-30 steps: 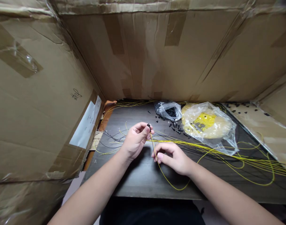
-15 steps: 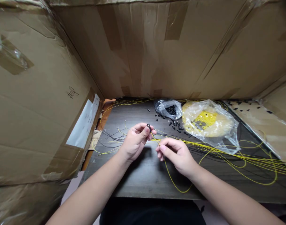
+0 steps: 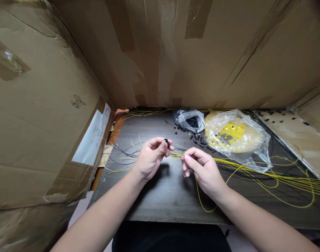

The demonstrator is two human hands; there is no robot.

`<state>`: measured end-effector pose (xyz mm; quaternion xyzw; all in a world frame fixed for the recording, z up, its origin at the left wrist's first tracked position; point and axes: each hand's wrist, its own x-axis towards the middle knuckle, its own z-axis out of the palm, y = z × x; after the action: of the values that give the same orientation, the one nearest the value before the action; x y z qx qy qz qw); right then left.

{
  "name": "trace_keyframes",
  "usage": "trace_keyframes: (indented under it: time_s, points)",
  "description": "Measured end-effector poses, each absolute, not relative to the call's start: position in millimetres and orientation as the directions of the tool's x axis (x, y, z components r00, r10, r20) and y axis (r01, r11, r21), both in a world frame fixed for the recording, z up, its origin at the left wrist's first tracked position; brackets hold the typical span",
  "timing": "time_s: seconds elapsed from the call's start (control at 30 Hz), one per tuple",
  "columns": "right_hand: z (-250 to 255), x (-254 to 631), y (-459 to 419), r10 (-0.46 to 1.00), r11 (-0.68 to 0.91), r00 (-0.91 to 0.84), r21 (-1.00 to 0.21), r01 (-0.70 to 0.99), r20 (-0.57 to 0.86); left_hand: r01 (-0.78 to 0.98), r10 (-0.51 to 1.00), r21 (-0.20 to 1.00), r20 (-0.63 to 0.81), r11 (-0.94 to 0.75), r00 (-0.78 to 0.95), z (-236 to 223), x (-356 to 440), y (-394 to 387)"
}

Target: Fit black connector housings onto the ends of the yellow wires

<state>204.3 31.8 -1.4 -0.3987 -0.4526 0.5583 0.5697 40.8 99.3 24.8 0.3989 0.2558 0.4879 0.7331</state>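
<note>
Between the thumb and fingers of my left hand (image 3: 153, 157) is a small black plastic piece (image 3: 166, 142); its exact kind is too small to tell. A thin yellow wire (image 3: 201, 204) runs from this piece to my right hand (image 3: 201, 168), which pinches it between thumb and forefinger. From there the wire loops down below the right hand. Behind both hands a bundle of yellow wires (image 3: 235, 165) lies across the dark table (image 3: 160, 203), with black wires (image 3: 123, 151) among it.
Several loose black pieces (image 3: 201, 145) lie near a clear bag of black parts (image 3: 192, 122). Right of it sits a clear bag of yellow parts (image 3: 232, 133). Tall cardboard walls (image 3: 162, 70) stand at the back and left. More black bits rest on cardboard (image 3: 288, 131) at right.
My right hand has moved right and slightly up along the yellow wire, away from my left hand. My left hand stays in place with the black piece. The view has shifted slightly.
</note>
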Motion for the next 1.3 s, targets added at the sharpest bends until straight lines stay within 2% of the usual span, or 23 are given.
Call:
trace_keyframes:
  time_s: [0.2, 0.33, 0.47, 0.63, 0.73, 1.03, 1.3]
  points:
    - [1.3, 204.8, 32.2, 0.990, -0.075, -0.140, -0.943, -0.325, -0.030, -0.459, 0.921, 0.874, 0.039, 0.156, 0.387, 21.3, 40.9, 100.0]
    - [0.9, 204.8, 31.4, 0.986, -0.074, -0.168, -0.951, -0.301, -0.024, -0.422, 0.914, 0.897, 0.053, 0.133, 0.401, 20.7, 40.8, 100.3]
    - [2.4, 206.6, 34.1, 0.985, -0.098, -0.168, -0.929, -0.357, -0.039, -0.411, 0.916, 0.901, 0.041, 0.138, 0.398, 22.2, 41.3, 99.6]
    - [10.0, 210.6, 38.2, 0.934, -0.271, -0.337, -0.857, -0.438, -0.122, -0.388, 0.901, 0.914, 0.062, 0.122, 0.430, 20.4, 41.0, 98.7]
    - [11.2, 211.4, 38.3, 0.923, -0.291, -0.364, -0.847, -0.445, -0.126, -0.352, 0.888, 0.930, 0.070, 0.107, 0.454, 19.0, 40.4, 98.8]
    - [6.5, 211.6, 38.4, 0.946, -0.139, -0.323, -0.926, -0.351, -0.020, -0.299, 0.850, 0.951, 0.096, 0.075, 0.518, 17.1, 38.1, 100.6]
    - [13.6, 213.1, 34.5, 0.973, 0.156, -0.151, -0.981, -0.118, 0.173, -0.287, 0.859, 0.956, 0.096, 0.061, 0.503, 17.0, 36.7, 102.9]
